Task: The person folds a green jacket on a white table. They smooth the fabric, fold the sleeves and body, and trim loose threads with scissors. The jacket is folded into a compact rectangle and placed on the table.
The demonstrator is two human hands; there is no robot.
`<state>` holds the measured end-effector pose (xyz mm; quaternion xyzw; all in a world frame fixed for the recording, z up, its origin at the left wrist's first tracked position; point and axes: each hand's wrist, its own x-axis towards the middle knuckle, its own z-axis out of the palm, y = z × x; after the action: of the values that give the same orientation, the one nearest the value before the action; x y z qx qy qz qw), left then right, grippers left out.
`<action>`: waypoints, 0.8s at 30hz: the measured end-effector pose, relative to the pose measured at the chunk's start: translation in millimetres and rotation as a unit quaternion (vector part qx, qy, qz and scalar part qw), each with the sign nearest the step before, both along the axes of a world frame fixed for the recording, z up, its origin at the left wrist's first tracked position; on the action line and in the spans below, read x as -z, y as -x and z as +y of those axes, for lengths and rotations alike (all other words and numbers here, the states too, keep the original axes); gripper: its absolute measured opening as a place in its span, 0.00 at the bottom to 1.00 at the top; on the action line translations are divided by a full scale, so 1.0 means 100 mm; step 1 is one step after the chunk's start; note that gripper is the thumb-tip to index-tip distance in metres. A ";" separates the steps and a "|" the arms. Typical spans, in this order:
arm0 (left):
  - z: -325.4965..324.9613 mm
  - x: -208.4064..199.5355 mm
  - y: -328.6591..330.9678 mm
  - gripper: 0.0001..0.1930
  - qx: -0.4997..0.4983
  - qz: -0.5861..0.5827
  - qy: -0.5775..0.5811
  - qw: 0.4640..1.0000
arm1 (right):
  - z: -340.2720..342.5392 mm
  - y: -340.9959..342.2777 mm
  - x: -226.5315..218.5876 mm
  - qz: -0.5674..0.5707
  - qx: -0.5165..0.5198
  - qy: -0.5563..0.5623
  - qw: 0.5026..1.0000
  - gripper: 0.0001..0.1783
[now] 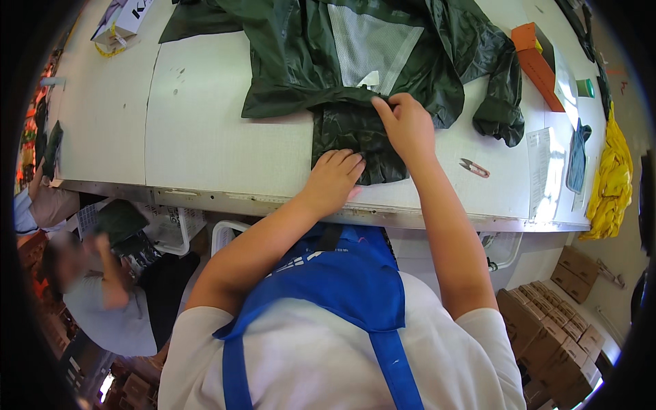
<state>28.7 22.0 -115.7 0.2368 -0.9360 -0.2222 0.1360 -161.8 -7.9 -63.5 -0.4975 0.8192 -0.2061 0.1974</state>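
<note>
A dark green, shiny jacket [283, 85] with a pale mesh lining [369, 41] lies spread over the white table. One piece of it hangs down toward me, near the front edge. At that piece's lower left side, my left hand [335, 179] is closed on the fabric, its fingers on top and the thumb mostly hidden beneath. Higher up, my right hand [410, 126] is closed at the hem below the mesh, thumb and forefinger by the fold. A small white label [370, 79] shows just above that hem.
Thread snips [474, 168] lie right of the jacket. Farther right are an orange box [540, 72], a paper sheet [540, 164] and yellow cloth [610, 171] over the edge. A white box [123, 20] stands far left. Another person [113, 301] sits at lower left; cartons [547, 335] are stacked lower right.
</note>
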 end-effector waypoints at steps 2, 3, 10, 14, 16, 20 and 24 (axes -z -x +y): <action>-0.03 0.02 0.01 0.28 0.004 0.007 0.004 1.000 | -0.23 0.03 0.06 -0.004 0.010 -0.054 0.998 0.13; -0.03 0.02 0.02 0.27 0.001 0.008 -0.001 1.000 | -0.29 0.03 0.11 -0.028 0.003 -0.045 0.999 0.12; -0.05 0.01 0.00 0.25 -0.017 0.011 -0.006 1.000 | 0.28 0.00 -0.06 0.066 -0.274 0.194 0.940 0.13; -0.04 0.01 0.01 0.19 -0.026 0.028 -0.027 0.999 | 0.78 -0.08 -0.17 0.101 -0.322 0.227 0.913 0.19; -0.11 0.10 0.04 0.14 -0.016 0.051 -0.026 0.998 | 0.92 0.07 0.23 0.069 -0.338 0.183 0.920 0.19; -0.40 0.09 0.16 0.06 -0.026 -0.034 -0.149 0.988 | 0.84 0.12 0.41 0.056 -0.293 0.078 0.951 0.17; -0.60 -0.01 0.29 0.10 -0.094 -0.098 -0.245 0.960 | 0.71 0.04 0.25 0.106 -0.333 0.180 0.919 0.17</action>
<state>-0.6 -38.2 -114.5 0.3700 -0.8354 -0.4065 0.0017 -166.0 63.6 -88.2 -0.7875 0.5716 -0.2184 0.0733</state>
